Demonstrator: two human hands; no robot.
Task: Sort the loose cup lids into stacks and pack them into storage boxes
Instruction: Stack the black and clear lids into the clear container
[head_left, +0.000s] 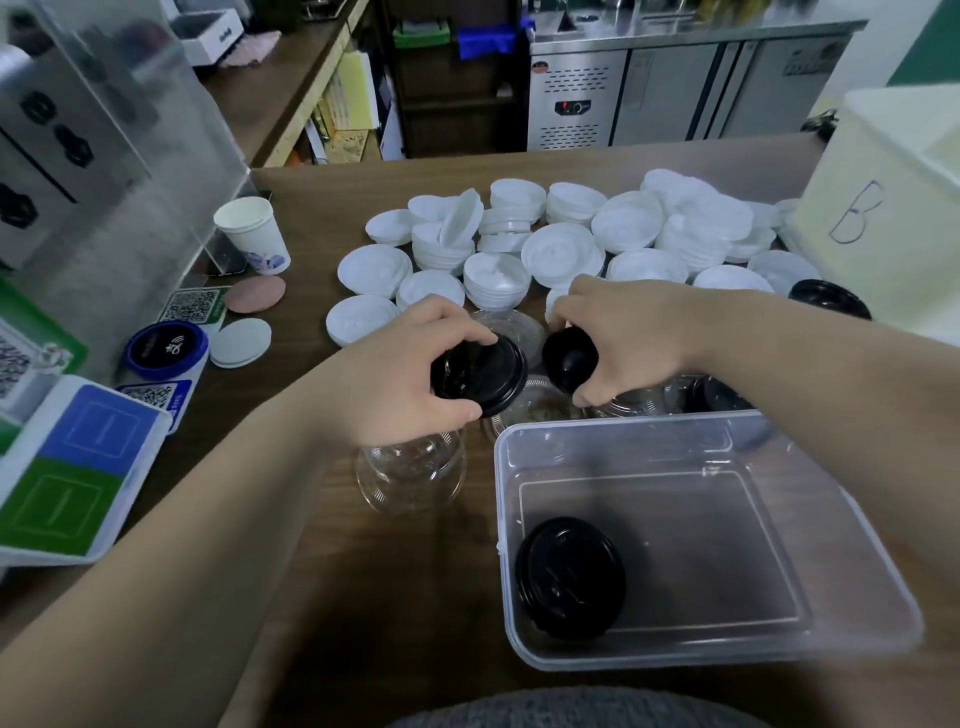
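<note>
- Left hand (410, 374) — grip closed on a black lid (483, 374). The thumb is on the near rim and the fingers lie over the far rim. The lid is held roughly flat above the wooden surface (405, 571).
- Right hand (628, 338) — grip pinching a second black lid (569, 361), which is tilted on edge just right of the first. Whether the two lids touch cannot be told.
- Storage box (857, 561): clear plastic, open-topped, standing on the surface nearer the person than both hands and to the right.
- Packed black lids (569, 577): they sit in the box's near-left corner. The count cannot be told.
- Clear dome lids (410, 473): on the surface below and between the hands, beside and just beyond the box's far rim.
- White lids (561, 249): many, in loose stacks and singles, spread across the far part of the surface.
- Stray black lid (828, 299): at the right edge of the white lids, beside a pale container (883, 218) marked "B".
- Paper cup (254, 234): upright, far left.
</note>
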